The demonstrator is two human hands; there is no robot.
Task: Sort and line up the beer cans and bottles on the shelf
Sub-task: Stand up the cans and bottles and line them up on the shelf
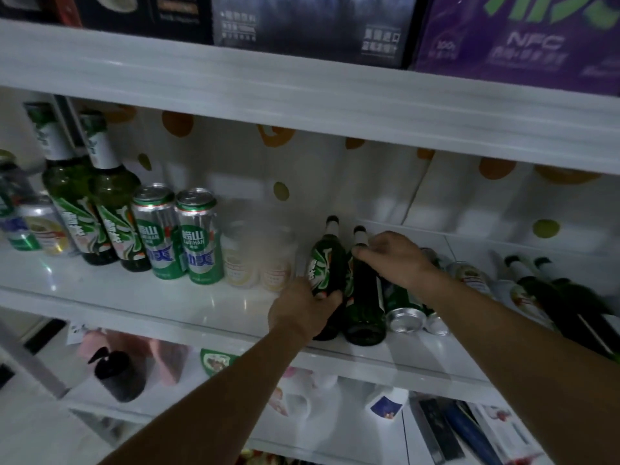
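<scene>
Two green beer bottles lie on their sides on the white shelf (141, 290), necks pointing to the back. My left hand (302, 310) grips the lower body of the left lying bottle (327, 263). My right hand (399, 256) pinches the shoulder of the right lying bottle (364, 297). Two upright green bottles (100, 209) stand at the left, followed by two green-and-silver cans (177, 236) and two pale cans (258, 260) in a row. Toppled cans (407, 313) and more lying bottles (550, 297) crowd the right side.
Further cans (30, 226) stand at the far left edge. The shelf above (302, 95) carries dark and purple drink cartons (523, 38). A lower shelf (235, 374) holds a black item, packets and boxes. A spotted white sheet backs the shelf.
</scene>
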